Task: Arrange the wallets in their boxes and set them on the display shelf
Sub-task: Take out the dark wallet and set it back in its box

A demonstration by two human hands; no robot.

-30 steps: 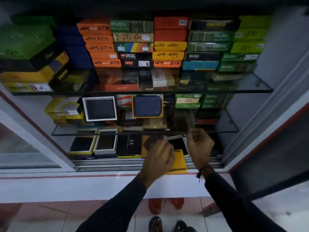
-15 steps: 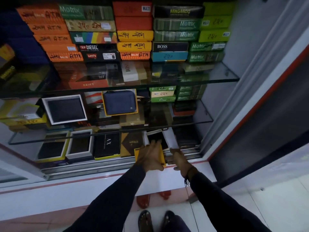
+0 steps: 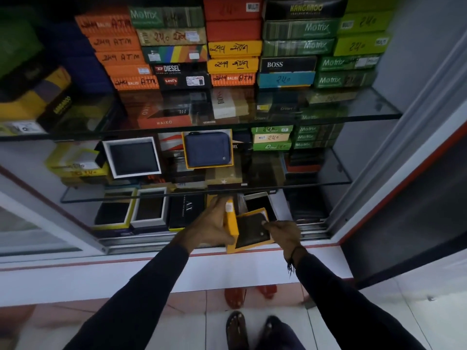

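Note:
My left hand (image 3: pixel 211 224) grips the yellow lid (image 3: pixel 230 219) of a wallet box, held upright on its edge at the front of the bottom shelf. Beside it the yellow box tray (image 3: pixel 252 245) lies open with a dark brown wallet (image 3: pixel 251 231) in it. My right hand (image 3: pixel 283 233) pinches the right edge of that wallet or tray; which one I cannot tell. Behind them stands an open white box (image 3: pixel 259 202) with a dark wallet.
Glass shelves (image 3: pixel 353 114) above carry stacked coloured wallet boxes. On the bottom shelf sit a black AX box (image 3: pixel 185 210) and two open boxes (image 3: pixel 151 208) to the left. A blue zip wallet (image 3: pixel 208 150) stands on the middle shelf. The sliding-door track (image 3: pixel 177 242) runs along the front.
The left hand has lifted the yellow lid off and turned it upright, showing the brown wallet in the tray. The right hand has moved onto the tray's right edge.

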